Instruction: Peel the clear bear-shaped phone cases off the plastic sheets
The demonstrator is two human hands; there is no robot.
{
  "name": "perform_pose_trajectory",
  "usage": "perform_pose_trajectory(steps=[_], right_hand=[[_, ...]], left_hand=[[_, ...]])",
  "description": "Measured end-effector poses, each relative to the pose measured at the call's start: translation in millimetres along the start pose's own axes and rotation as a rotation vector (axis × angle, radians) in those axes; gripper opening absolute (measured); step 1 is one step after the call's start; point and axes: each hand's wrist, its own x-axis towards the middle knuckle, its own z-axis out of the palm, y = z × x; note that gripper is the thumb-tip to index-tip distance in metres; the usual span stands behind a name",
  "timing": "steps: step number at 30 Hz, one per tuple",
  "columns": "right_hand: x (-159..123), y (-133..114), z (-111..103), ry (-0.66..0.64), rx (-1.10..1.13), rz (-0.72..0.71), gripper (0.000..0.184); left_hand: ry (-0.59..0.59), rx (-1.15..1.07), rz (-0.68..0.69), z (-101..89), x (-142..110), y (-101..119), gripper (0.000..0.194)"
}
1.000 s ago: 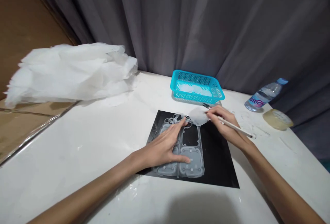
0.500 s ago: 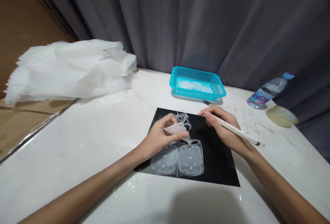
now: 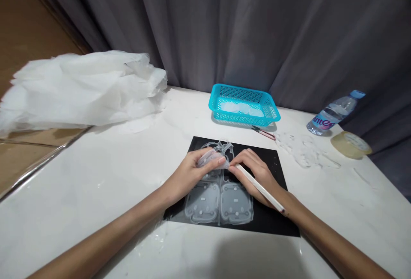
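Pinched between the thumb and fingers of my left hand (image 3: 188, 170) is a thin translucent moulded piece (image 3: 210, 158). My right hand (image 3: 258, 176) grips a white pen-like stick (image 3: 261, 190), whose dark end points back toward the wrist. Its front end is at the right edge of the moulded piece; the tip is hidden by my fingers. Below both hands, a black mat (image 3: 272, 221) carries translucent rounded-square mouldings (image 3: 202, 204) joined side by side. Tangled translucent trimmings (image 3: 228, 147) lie behind the held piece.
A blue basket (image 3: 244, 120) with white pieces stands at the back, with small snips (image 3: 265, 133) before it. Scraps (image 3: 303, 150), a water bottle (image 3: 334, 114) and a tape roll (image 3: 351, 144) are on the right. White sheeting (image 3: 83, 93) is piled left over cardboard (image 3: 38, 155).
My right hand has moved left and toward me with the stick, up to the moulded piece. My left hand has turned the piece and shifted slightly left. The snips are now uncovered.
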Motion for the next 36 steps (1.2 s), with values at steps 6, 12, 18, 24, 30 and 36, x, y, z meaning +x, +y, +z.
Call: perform_pose_trajectory(steps=[6,12,18,24,30,36], right_hand=[[-2.6,3.4,0.5,0.018,-0.014,0.003,0.005],[-1.9,1.7,0.9,0.015,-0.084,0.004,0.008],[-5.2,0.8,3.4,0.003,-0.121,0.006,0.008],[-6.4,0.6,4.8,-0.010,-0.119,-0.048,0.007],[-9.1,-12.1,6.3,-0.035,-0.315,-0.163,0.013],[-10.2,-0.6,1.2,0.209,-0.238,0.125,0.012]], left_hand=[[-0.023,0.150,0.135,0.5,-2.0,-1.5,0.026],[-0.015,0.101,0.076,1.7,-0.3,-4.0,0.030],[-0.049,0.082,0.066,0.6,0.7,-2.8,0.028],[-0.138,0.102,0.060,1.2,0.4,-6.5,0.027],[0.243,-0.046,-0.020,-15.1,19.0,-18.4,0.023],[0.136,-0.291,-0.050,-35.1,19.7,-7.0,0.029]])
